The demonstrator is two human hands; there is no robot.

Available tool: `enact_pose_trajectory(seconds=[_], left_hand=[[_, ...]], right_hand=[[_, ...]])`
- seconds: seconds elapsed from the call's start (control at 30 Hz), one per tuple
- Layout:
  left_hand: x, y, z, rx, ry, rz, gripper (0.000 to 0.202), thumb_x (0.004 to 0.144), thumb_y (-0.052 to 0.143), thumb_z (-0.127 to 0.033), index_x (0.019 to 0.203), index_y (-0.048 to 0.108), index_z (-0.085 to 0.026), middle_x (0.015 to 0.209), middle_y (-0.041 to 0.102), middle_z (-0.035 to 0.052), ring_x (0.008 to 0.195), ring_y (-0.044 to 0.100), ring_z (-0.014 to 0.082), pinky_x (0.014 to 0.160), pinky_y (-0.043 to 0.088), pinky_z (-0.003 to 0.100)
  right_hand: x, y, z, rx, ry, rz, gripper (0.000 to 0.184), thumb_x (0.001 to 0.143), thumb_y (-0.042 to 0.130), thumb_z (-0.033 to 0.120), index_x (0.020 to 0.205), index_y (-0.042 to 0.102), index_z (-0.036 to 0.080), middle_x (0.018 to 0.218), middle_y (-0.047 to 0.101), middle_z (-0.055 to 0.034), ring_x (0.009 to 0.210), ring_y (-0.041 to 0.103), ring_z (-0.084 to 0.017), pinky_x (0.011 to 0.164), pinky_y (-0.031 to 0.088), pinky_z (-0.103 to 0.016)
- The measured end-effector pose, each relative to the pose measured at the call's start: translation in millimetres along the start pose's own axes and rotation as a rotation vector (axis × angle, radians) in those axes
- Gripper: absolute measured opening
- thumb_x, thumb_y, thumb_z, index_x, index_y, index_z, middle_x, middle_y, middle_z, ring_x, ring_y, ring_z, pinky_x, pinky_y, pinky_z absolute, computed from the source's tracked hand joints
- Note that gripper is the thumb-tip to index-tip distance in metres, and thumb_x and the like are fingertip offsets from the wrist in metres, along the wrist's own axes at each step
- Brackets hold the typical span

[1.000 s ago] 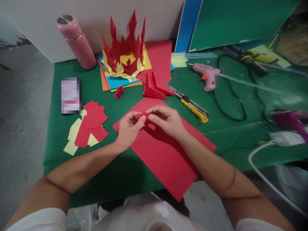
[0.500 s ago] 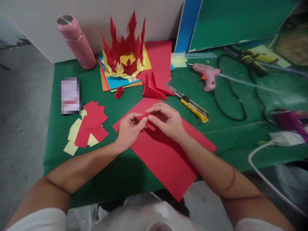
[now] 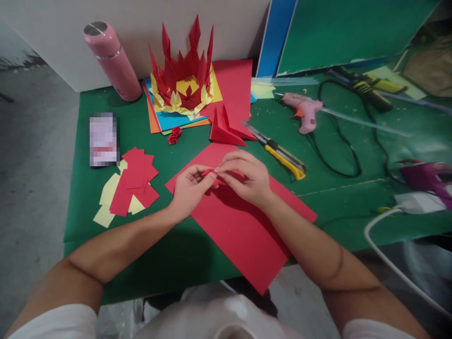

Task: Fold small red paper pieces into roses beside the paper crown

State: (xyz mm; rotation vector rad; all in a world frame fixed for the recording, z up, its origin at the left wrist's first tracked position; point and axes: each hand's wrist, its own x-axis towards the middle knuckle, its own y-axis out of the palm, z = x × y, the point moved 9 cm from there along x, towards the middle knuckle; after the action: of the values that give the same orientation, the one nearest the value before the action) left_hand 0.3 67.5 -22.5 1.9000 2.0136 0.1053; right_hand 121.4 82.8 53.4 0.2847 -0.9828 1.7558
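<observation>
A small folded piece of red paper (image 3: 209, 173) is pinched between the thumb and fingers of my left hand (image 3: 189, 192). From the other side my right hand (image 3: 249, 181) grips it, with index finger and thumb closed at its edge. Fingers cover most of the piece, so its exact shape is hidden. Both hands are above a large red paper sheet (image 3: 243, 235), which lies slantwise and overhangs the front table edge. Beyond them are two small red paper roses (image 3: 174, 135) and folded red paper points (image 3: 229, 129).
A red and yellow paper crown (image 3: 187, 89) stands on coloured sheets at the back, beside a pink bottle (image 3: 115, 63). Red and yellow paper pieces (image 3: 132, 176) lie left. To the right are a yellow utility knife (image 3: 282, 157), a pink glue gun (image 3: 305, 110) and cords.
My right thumb and fingers have shifted slightly on the small red paper, and more of its edge shows by my left thumb. My left hand has hardly moved.
</observation>
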Motion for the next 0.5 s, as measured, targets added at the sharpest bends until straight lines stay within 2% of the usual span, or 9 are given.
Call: enact_pose_trajectory(seconds=[0.2,0.43,0.5], left_hand=[[-0.2,0.4,-1.1,-0.004,0.011,0.009,0.036,0.064,0.081,-0.047,0.077,0.064,-0.017,0.063,0.068,-0.0003,0.056,0.062,0.0098,0.052,0.049,0.02],[0.2,1.5,0.3,-0.033,0.012,0.028,0.036,0.065,0.08,-0.046,0.08,0.065,-0.018,0.067,0.068,-0.0006,0.059,0.063,0.0094,0.055,0.049,0.021],[0.4,1.4,-1.9,-0.021,0.04,0.032,0.034,0.066,0.08,-0.046,0.079,0.064,-0.018,0.067,0.066,-0.0014,0.059,0.062,0.0089,0.057,0.05,0.021]], right_hand=[[0.1,-0.7,-2.3,-0.016,0.016,0.029,0.011,0.088,0.059,0.024,0.089,0.07,0.027,0.09,0.068,-0.0052,0.083,0.064,-0.019,0.075,0.053,-0.036],[2.0,-4.2,5.2,0.021,-0.062,0.018,0.013,0.086,0.06,0.018,0.091,0.07,0.025,0.09,0.067,-0.0054,0.084,0.064,-0.018,0.076,0.052,-0.034],[2.5,-4.6,5.1,0.073,-0.046,0.023,0.012,0.086,0.061,0.018,0.09,0.071,0.024,0.089,0.067,-0.0051,0.084,0.065,-0.018,0.077,0.053,-0.033]])
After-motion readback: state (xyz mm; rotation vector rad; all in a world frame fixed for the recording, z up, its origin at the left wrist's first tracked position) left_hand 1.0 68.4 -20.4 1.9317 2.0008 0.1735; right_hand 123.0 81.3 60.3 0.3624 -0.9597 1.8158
